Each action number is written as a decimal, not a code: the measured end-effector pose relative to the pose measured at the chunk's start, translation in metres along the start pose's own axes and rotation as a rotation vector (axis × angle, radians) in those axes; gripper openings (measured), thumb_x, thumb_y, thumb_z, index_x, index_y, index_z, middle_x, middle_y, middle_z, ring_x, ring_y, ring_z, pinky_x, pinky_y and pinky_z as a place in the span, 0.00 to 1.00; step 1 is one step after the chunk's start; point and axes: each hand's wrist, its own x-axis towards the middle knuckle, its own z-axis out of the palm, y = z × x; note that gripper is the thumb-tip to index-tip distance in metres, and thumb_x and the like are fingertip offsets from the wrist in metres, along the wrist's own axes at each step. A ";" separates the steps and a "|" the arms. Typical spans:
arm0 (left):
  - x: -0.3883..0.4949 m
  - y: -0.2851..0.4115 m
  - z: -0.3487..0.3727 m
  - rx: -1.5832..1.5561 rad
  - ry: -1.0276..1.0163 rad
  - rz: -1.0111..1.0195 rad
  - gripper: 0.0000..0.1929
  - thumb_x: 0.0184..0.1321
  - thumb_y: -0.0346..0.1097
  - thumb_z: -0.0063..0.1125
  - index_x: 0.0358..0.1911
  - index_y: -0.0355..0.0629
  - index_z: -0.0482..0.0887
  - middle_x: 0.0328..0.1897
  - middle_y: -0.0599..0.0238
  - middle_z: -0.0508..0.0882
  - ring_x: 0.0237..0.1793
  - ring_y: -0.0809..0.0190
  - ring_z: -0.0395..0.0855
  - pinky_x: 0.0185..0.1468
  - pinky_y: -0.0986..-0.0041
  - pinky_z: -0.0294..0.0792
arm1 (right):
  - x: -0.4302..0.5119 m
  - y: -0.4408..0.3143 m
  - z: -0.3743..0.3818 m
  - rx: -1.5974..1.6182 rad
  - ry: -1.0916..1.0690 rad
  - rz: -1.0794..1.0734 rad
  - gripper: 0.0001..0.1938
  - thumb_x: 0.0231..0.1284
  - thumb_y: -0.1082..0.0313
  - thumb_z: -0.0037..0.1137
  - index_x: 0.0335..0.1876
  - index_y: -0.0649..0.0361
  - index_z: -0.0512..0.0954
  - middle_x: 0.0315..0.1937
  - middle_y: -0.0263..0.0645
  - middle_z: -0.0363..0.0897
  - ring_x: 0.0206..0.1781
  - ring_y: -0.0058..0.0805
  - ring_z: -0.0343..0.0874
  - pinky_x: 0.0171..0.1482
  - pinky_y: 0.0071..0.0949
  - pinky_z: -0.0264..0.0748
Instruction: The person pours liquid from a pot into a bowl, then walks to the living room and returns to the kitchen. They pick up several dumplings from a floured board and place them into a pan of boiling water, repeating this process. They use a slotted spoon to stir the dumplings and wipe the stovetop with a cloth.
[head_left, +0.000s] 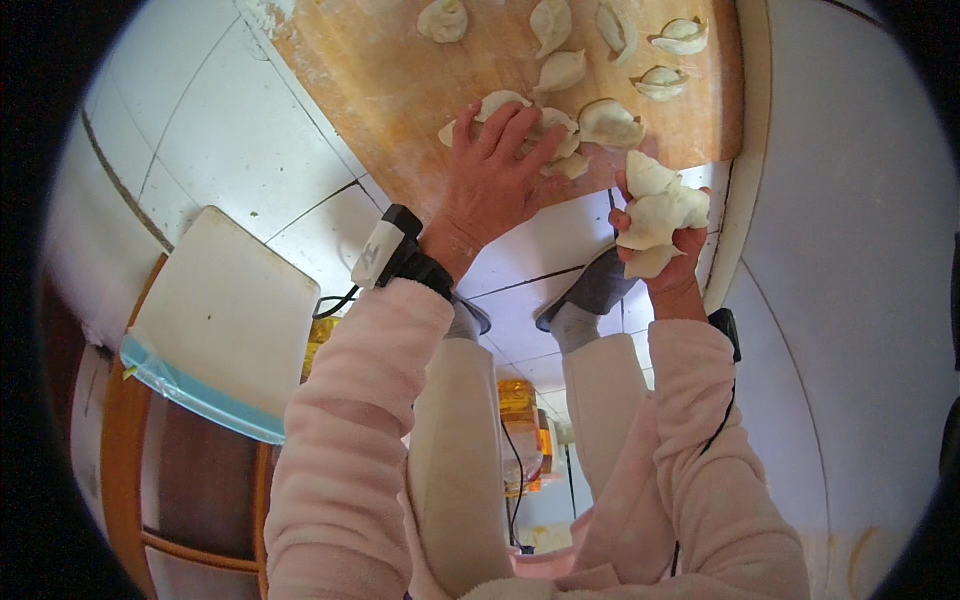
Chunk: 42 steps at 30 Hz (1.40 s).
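Observation:
My right hand (664, 255) is closed around several pale dumplings (660, 206), held beside the lower right corner of a floured wooden board (390, 97). Over the board's near part my left hand (502, 161) lies palm down with spread, bent fingers across a cluster of dumplings; whether it grips any of them cannot be seen. A plump dumpling (611, 124) rests just right of that cluster. Farther up the board lie several more, among them a round one (442, 20) and two small curved ones at the right, the upper one (681, 36) near the board's edge.
A white board or lid (225, 292) with a blue rim stands at the left, above wooden cabinet doors (199, 465). White tiles border the wooden board. Below are my feet in slippers (600, 285) and a bottle of yellow liquid (516, 401). A pale wall (847, 262) rises at the right.

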 end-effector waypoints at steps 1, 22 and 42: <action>0.000 -0.001 0.001 -0.002 0.009 0.028 0.33 0.45 0.53 0.67 0.60 0.60 0.76 0.63 0.62 0.71 0.64 0.51 0.67 0.68 0.44 0.54 | -0.002 -0.001 -0.001 -0.007 0.000 0.004 0.45 0.61 0.31 0.46 0.74 0.57 0.53 0.70 0.51 0.60 0.53 0.51 0.72 0.42 0.55 0.84; 0.011 -0.066 0.001 0.151 -0.044 0.393 0.24 0.51 0.46 0.62 0.56 0.63 0.79 0.52 0.69 0.76 0.52 0.62 0.76 0.51 0.66 0.70 | 0.003 0.007 -0.001 0.042 0.040 0.123 0.48 0.58 0.32 0.50 0.76 0.57 0.50 0.71 0.55 0.55 0.58 0.59 0.71 0.45 0.64 0.81; -0.057 0.075 -0.194 -1.961 0.005 -0.898 0.29 0.63 0.57 0.53 0.48 0.32 0.79 0.34 0.65 0.83 0.31 0.70 0.81 0.33 0.78 0.72 | -0.056 0.066 0.118 0.030 -0.048 0.156 0.50 0.52 0.20 0.39 0.75 0.49 0.56 0.70 0.59 0.57 0.54 0.62 0.76 0.36 0.59 0.80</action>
